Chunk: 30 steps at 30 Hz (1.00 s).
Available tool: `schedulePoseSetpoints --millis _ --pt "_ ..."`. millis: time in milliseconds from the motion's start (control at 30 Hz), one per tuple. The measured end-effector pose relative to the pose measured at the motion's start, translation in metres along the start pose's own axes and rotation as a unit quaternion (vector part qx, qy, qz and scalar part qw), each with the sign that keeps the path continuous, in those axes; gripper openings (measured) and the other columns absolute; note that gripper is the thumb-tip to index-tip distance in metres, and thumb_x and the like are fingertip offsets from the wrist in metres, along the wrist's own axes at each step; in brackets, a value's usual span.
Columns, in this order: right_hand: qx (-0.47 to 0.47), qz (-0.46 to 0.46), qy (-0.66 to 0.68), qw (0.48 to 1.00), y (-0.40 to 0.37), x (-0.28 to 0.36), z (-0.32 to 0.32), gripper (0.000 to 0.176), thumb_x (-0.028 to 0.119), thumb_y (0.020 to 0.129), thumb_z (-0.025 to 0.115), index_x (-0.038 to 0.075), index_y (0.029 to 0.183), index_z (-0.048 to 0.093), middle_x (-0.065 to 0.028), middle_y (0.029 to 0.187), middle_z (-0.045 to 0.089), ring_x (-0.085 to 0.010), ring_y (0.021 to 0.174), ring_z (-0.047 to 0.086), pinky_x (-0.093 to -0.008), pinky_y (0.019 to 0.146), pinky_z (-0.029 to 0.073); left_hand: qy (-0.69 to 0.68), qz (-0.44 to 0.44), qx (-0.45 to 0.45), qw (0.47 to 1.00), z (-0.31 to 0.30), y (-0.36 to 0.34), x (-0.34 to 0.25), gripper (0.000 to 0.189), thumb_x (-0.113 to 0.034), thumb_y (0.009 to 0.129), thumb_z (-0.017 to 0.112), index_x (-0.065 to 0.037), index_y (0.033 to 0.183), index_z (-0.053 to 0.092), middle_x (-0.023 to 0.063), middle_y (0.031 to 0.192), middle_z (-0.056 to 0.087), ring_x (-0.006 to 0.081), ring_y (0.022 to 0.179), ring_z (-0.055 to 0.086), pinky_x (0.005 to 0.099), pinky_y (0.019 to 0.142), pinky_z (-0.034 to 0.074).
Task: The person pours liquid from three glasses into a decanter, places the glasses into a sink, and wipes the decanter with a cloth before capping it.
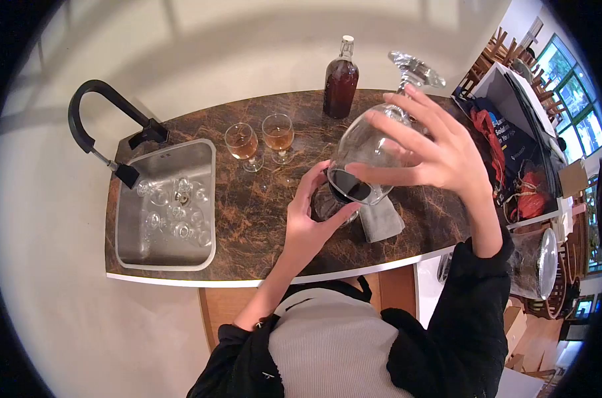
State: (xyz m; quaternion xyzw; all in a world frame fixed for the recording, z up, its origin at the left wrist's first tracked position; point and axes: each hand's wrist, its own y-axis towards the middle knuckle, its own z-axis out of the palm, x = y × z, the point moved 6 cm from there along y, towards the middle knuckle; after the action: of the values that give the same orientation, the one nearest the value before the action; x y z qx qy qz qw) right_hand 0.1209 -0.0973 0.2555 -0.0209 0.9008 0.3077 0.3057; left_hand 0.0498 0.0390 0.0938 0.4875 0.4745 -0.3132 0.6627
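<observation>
My right hand (423,149) is closed around a large stemmed glass (367,142), tipped with its foot up and its mouth down to the left. Under that mouth, my left hand (313,215) curves its fingers and thumb around a clear glass vessel with a black top (344,188). Part of the black top shows through the tilted bowl. A folded grey cloth (382,222) lies on the counter just right of the vessel. Two small stemmed glasses (241,140) with amber drink stand further back on the left.
A swing-top bottle (341,83) of dark reddish liquid stands at the counter's back edge. To the left, several glasses lie in the steel sink (211,199) beneath a black faucet (92,93). A cluttered box (530,176) and a large clear container (536,262) are at the right.
</observation>
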Motion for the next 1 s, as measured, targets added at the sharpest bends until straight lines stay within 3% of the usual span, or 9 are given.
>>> schedulePoseSetpoints --millis 200,467,533,633,767,900,967,1000 --pt "0.004 -0.007 0.0 1.0 -0.005 0.003 0.006 0.072 0.002 0.065 0.078 0.057 0.109 0.067 0.0039 0.132 0.059 -0.0252 0.113 0.064 -0.0449 0.1 0.057 0.006 0.004 -0.004 1.0 0.0 0.0 -0.006 0.076 -0.008 0.077 0.086 -0.005 0.142 0.046 0.0104 0.13 0.061 0.0195 0.122 0.057 0.0344 0.108 0.042" --pt "-0.004 -0.007 -0.014 1.0 -0.012 0.003 0.011 0.072 0.009 0.065 0.081 0.051 0.119 0.061 0.0019 0.133 0.059 -0.0266 0.113 0.063 -0.0459 0.101 0.055 0.022 0.03 -0.004 0.999 0.001 -0.001 -0.006 0.079 -0.01 0.077 0.086 -0.009 0.145 0.044 0.0111 0.126 0.061 0.0202 0.117 0.059 0.0357 0.104 0.045" --pt "0.011 -0.021 -0.016 1.0 -0.016 0.005 0.014 0.07 0.01 0.065 0.081 0.049 0.119 0.061 -0.0009 0.132 0.059 -0.0276 0.115 0.062 -0.0478 0.102 0.054 -0.008 0.003 0.002 1.0 0.002 -0.001 -0.004 0.082 -0.012 0.077 0.086 -0.01 0.146 0.042 0.011 0.125 0.062 0.0205 0.117 0.059 0.0365 0.103 0.045" --pt "-0.022 0.04 -0.003 0.999 -0.015 0.001 0.014 0.068 0.012 0.066 0.078 0.049 0.12 0.06 0.0037 0.128 0.06 -0.0245 0.11 0.062 -0.0454 0.102 0.053 0.014 0.02 0.006 1.0 0.002 -0.001 0.0 0.087 -0.014 0.077 0.086 -0.011 0.149 0.038 0.0108 0.122 0.062 0.0213 0.116 0.059 0.0379 0.103 0.045" --pt "0.033 0.052 0.026 0.998 -0.016 0.001 0.013 0.068 0.01 0.067 0.076 0.048 0.122 0.066 -0.0009 0.126 0.06 -0.0256 0.112 0.06 -0.0451 0.101 0.052 0.016 0.018 0.007 1.0 0.003 -0.002 0.002 0.088 -0.014 0.077 0.086 -0.011 0.149 0.038 0.011 0.122 0.062 0.0215 0.117 0.059 0.0379 0.104 0.044" --pt "0.057 0.18 0.141 0.972 -0.021 -0.016 0.017 0.065 0.012 0.067 0.079 0.034 0.128 0.067 -0.0076 0.127 0.059 -0.0288 0.114 0.059 -0.0446 0.099 0.05 0.02 0.003 0.007 1.0 0.003 -0.004 0.0 0.088 -0.014 0.077 0.086 -0.01 0.15 0.037 0.011 0.123 0.062 0.0211 0.117 0.06 0.0374 0.105 0.044" --pt "0.061 0.251 0.246 0.934 -0.033 -0.022 0.028 0.064 0.013 0.068 0.08 0.026 0.13 0.067 -0.0109 0.127 0.059 -0.031 0.115 0.059 -0.0445 0.099 0.049 0.016 0.004 0.01 1.0 0.004 -0.004 0.0 0.089 -0.014 0.077 0.086 -0.01 0.15 0.036 0.011 0.123 0.062 0.0211 0.117 0.06 0.0372 0.105 0.044" --pt "0.051 0.274 0.308 0.91 -0.043 -0.024 0.037 0.072 0.014 0.066 0.084 0.016 0.135 0.062 -0.0119 0.128 0.059 -0.0318 0.116 0.058 -0.0439 0.102 0.047 0.013 0.004 0.012 1.0 0.004 -0.005 0.0 0.089 -0.014 0.077 0.086 -0.01 0.15 0.036 0.011 0.123 0.062 0.021 0.117 0.06 0.0371 0.105 0.044"
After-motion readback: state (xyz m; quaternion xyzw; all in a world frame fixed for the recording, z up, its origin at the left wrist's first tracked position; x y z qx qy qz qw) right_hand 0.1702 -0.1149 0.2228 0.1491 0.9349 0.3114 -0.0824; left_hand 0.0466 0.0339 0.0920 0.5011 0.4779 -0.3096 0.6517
